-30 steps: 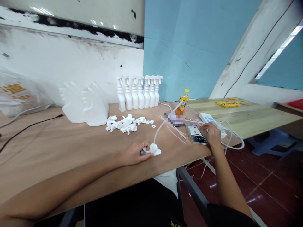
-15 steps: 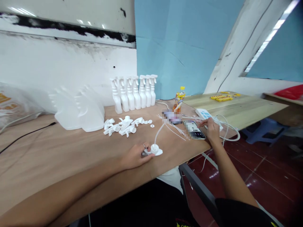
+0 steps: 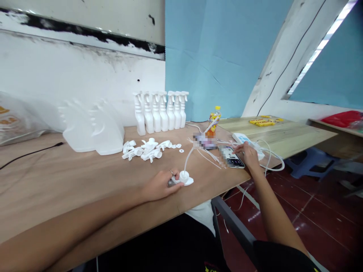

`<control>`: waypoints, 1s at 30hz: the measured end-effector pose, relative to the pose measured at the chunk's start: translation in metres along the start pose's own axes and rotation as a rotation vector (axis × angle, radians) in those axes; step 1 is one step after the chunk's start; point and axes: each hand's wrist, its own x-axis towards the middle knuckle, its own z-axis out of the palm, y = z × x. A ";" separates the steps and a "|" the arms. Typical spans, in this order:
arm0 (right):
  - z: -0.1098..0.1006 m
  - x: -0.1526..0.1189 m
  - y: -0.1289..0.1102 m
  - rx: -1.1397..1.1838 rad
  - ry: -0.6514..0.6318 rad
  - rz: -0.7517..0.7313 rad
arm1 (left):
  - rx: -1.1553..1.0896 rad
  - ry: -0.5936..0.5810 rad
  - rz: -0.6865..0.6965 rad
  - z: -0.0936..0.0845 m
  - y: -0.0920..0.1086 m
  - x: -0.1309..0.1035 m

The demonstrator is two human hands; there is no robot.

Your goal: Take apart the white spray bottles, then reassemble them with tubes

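On the wooden tabletop (image 3: 113, 181), my left hand (image 3: 163, 184) is closed around a white trigger spray head (image 3: 188, 181) lying with its cap facing up. A thin dip tube (image 3: 187, 160) rises from the cap and curves to the right. My right hand (image 3: 249, 155) reaches over a phone (image 3: 237, 161) with fingers stretched out, fingertips at the lit screen and nothing held. Beyond my left hand lies a pile of loose spray heads (image 3: 147, 150), with white ring washers (image 3: 181, 150) beside it.
Several white spray bottles (image 3: 163, 117) stand in a row by the wall. To their left are translucent bottles (image 3: 109, 132). A drink bottle (image 3: 212, 124), loose tubes (image 3: 210, 158) and a power strip (image 3: 241, 139) lie toward the right. A blue stool (image 3: 312, 160) stands on the floor.
The camera view has shifted slightly. My left hand keeps its hold on the spray head, and my right hand stays over the phone with its fingers slightly shifted.
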 end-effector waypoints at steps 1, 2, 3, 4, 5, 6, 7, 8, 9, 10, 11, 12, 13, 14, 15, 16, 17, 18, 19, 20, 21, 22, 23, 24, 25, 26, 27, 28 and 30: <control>0.000 0.001 0.001 0.002 -0.002 0.006 | 0.002 0.002 0.000 0.000 0.000 0.000; 0.000 0.002 0.003 0.003 -0.005 0.007 | 0.002 0.001 -0.001 0.000 0.001 0.000; 0.001 0.003 0.004 0.004 -0.007 0.008 | 0.002 -0.002 -0.006 0.000 0.001 0.000; 0.001 0.003 0.004 0.007 -0.010 0.006 | 0.002 -0.008 -0.014 -0.001 0.001 0.000; 0.001 0.004 0.004 0.014 -0.016 0.002 | 0.004 -0.011 -0.022 -0.001 0.001 0.000; 0.001 0.004 0.004 0.023 -0.020 0.001 | 0.009 -0.015 -0.029 -0.001 0.001 0.000; 0.002 0.004 0.004 0.034 -0.021 0.003 | 0.015 -0.020 -0.038 -0.001 0.002 0.000; 0.002 0.004 0.003 0.047 -0.022 0.007 | 0.020 -0.028 -0.047 -0.002 0.002 0.000; 0.002 0.004 0.002 0.060 -0.016 0.009 | 0.023 -0.036 -0.057 -0.002 0.002 0.001; 0.002 0.003 0.000 0.073 -0.005 0.008 | 0.023 -0.044 -0.066 -0.002 0.003 0.001; 0.002 0.002 -0.002 0.082 0.017 0.003 | 0.021 -0.048 -0.072 -0.002 0.003 0.001; 0.002 0.001 -0.004 0.085 0.044 -0.007 | 0.018 -0.049 -0.074 -0.003 0.004 0.001; 0.002 -0.001 -0.006 0.083 0.073 -0.019 | 0.017 -0.043 -0.071 -0.003 0.005 0.001; 0.002 -0.002 -0.008 0.076 0.106 -0.028 | 0.017 -0.037 -0.063 -0.003 0.005 0.001; 0.002 -0.003 -0.009 0.068 0.135 -0.031 | 0.018 -0.032 -0.055 -0.003 0.005 0.002; 0.002 -0.004 -0.009 0.061 0.155 -0.030 | 0.017 -0.032 -0.048 -0.004 0.005 0.002; 0.001 -0.004 -0.009 0.053 0.166 -0.025 | 0.017 -0.033 -0.044 -0.003 0.005 0.002; 0.001 -0.004 -0.008 0.036 0.164 -0.020 | 0.016 -0.035 -0.041 -0.003 0.005 0.001; 0.000 -0.004 -0.006 0.007 0.155 -0.014 | 0.017 -0.033 -0.037 -0.003 0.004 0.001; 0.000 -0.003 -0.003 -0.031 0.143 -0.009 | 0.019 -0.029 -0.034 -0.003 0.003 0.001; -0.001 -0.002 -0.001 -0.072 0.132 -0.006 | 0.024 -0.023 -0.037 -0.002 0.003 0.001; -0.001 -0.001 0.002 -0.108 0.122 -0.004 | 0.029 -0.018 -0.043 -0.002 0.002 0.001; -0.002 -0.001 0.005 -0.130 0.117 -0.005 | 0.031 -0.016 -0.052 -0.001 0.001 0.000; -0.002 0.000 0.007 -0.136 0.115 -0.006 | 0.030 -0.020 -0.063 -0.001 0.001 0.000; -0.002 0.000 0.009 -0.129 0.118 -0.007 | 0.025 -0.025 -0.071 -0.001 0.001 0.000; -0.002 0.001 0.011 -0.120 0.118 -0.009 | 0.021 -0.027 -0.073 -0.001 0.001 0.000; -0.002 0.000 0.011 -0.113 0.120 -0.011 | 0.017 -0.024 -0.066 -0.001 0.001 0.000; -0.002 0.000 0.011 -0.108 0.125 -0.016 | 0.013 -0.019 -0.056 -0.001 0.002 0.000; -0.002 0.000 0.009 -0.097 0.132 -0.024 | 0.008 -0.011 -0.043 -0.002 0.003 0.000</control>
